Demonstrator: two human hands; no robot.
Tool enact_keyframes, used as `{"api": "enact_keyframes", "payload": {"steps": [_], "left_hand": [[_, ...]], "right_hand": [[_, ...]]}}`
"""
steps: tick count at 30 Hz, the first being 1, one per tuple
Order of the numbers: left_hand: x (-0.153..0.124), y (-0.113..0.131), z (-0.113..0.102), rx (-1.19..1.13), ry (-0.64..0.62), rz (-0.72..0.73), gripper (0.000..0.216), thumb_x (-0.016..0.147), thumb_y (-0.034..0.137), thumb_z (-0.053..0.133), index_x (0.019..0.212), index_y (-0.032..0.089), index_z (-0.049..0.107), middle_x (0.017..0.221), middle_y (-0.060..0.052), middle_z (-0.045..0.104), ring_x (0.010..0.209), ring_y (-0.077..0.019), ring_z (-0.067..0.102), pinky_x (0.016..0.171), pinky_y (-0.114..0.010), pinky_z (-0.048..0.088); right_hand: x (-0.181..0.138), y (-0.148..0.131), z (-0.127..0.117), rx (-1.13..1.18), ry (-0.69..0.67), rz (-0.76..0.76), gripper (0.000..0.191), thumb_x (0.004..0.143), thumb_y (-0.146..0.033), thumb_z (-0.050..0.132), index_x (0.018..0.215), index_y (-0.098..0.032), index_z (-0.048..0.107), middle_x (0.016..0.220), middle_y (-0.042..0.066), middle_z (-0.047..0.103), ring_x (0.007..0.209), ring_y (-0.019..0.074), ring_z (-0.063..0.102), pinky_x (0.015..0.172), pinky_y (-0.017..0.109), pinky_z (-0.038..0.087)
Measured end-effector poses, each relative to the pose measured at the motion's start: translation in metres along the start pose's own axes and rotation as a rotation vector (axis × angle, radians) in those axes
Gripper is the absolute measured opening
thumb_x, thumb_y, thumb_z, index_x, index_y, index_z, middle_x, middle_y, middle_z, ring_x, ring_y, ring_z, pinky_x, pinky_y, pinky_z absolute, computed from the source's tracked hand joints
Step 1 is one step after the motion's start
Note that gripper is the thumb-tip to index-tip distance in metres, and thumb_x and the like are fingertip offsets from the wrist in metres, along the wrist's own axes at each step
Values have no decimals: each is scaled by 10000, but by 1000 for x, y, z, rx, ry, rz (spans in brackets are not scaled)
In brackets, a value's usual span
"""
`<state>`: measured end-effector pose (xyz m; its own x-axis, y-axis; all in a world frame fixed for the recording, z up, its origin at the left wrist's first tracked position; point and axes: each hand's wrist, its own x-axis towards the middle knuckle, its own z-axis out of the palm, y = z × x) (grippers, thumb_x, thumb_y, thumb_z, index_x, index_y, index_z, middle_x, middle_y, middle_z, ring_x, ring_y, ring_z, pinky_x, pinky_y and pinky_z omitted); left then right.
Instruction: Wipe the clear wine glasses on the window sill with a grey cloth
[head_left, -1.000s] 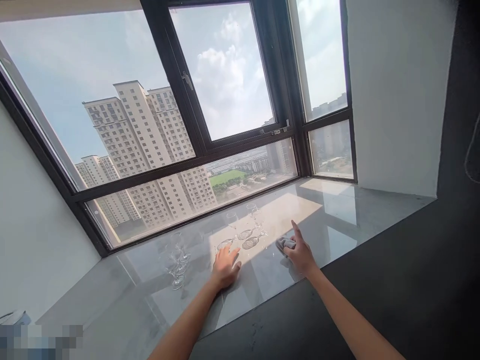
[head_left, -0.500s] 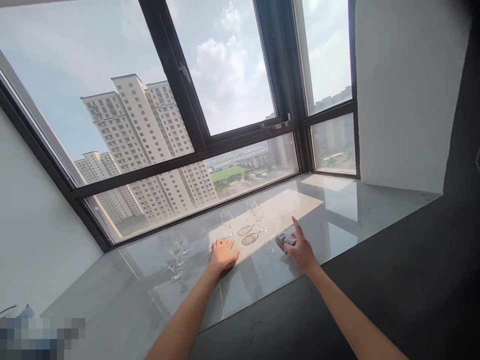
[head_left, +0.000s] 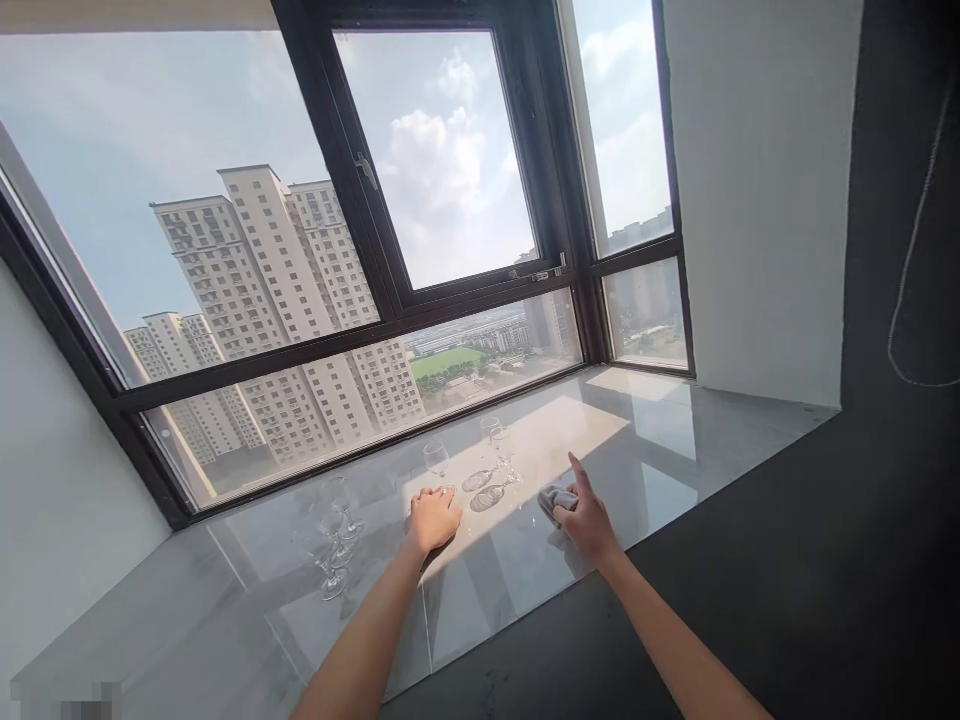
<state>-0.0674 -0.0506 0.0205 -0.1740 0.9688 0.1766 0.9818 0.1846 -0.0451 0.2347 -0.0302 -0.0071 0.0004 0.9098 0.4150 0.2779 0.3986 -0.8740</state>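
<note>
Right grip [head_left: 589,525] around cloth [head_left: 556,503]; crumpled, grey

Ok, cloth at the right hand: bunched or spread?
Bunched: the cloth shows as a small, creased wad at the right hand, none visibly laid flat.

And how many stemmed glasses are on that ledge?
6 visible: three glasses clustered left of the left hand, one glass just beyond that hand, two glasses together farther right. Overlapping glass could hide another.

Left grip [head_left: 435,518] palm-down, right grip [head_left: 588,522] curled, forefinger [head_left: 577,472] straight.
</note>
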Motion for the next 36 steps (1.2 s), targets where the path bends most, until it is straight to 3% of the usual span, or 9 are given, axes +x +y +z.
{"api": "enact_keyframes", "payload": {"steps": [5,8,15,21,25,28,30,33,36], "left_hand": [[-24,-17,0,48,15,-201,524,904,394,383,1368,204,535,1499,-127,461,1312,-341,414,1052,-490,319],[-30,-20,-2,52,7,-255,507,900,411,383,1341,213,535,1446,-124,509,1280,-322,438,1041,-458,323],[-24,-32,-4,81,9,-283,509,900,475,367,1247,180,594,1348,-164,580,1309,-352,402,1080,-502,261],[-21,-52,-1,73,-51,-449,623,904,536,342,1351,143,529,1436,-181,513,1364,-361,354,1092,-512,262],[-24,-52,-2,55,-46,-517,653,911,513,348,1387,85,475,1451,-221,476,1369,-367,350,1093,-505,280],[-27,-37,-5,54,-10,-553,623,912,436,365,1369,24,458,1429,-269,458,1352,-389,359,1079,-501,300],[-29,-16,-6,23,5,-500,573,911,392,365,1351,41,472,1411,-259,465,1337,-392,371,1070,-502,311],[-28,28,-7,-62,-25,-278,521,915,414,377,1372,190,489,1463,-153,447,1336,-335,389,1079,-461,327],[-22,76,-6,-139,-57,43,541,910,487,412,1437,363,433,1601,-21,293,1412,-292,307,1135,-440,272]], "right_hand": [[-2,-4,-3,-6,-18,36,875,753,-262,496,1574,-244,192,704,-57,456,511,114,422,502,230,323],[-2,-4,-3,-8,-18,45,870,755,-267,504,1570,-259,201,718,-57,451,506,111,417,500,233,323],[-3,-4,-3,7,-43,55,862,780,-294,496,1577,-259,170,725,-58,457,497,107,399,482,233,318],[-2,-3,-3,0,-43,53,851,786,-284,494,1575,-268,176,716,-63,440,499,105,407,485,230,317],[-1,-2,-2,-3,-38,46,853,782,-279,489,1574,-269,174,714,-66,435,498,103,396,486,230,317],[-1,-2,-1,-1,-37,34,857,778,-271,485,1576,-255,174,700,-68,426,499,103,390,492,229,318],[-1,-1,-1,-6,-35,32,856,774,-266,484,1575,-249,181,701,-66,432,505,105,396,497,229,318],[0,0,0,-21,-22,31,861,758,-252,486,1569,-252,198,705,-62,453,523,110,417,513,230,327],[1,1,0,-47,3,20,876,730,-234,492,1562,-248,219,719,-58,484,562,120,455,560,235,359]]}}
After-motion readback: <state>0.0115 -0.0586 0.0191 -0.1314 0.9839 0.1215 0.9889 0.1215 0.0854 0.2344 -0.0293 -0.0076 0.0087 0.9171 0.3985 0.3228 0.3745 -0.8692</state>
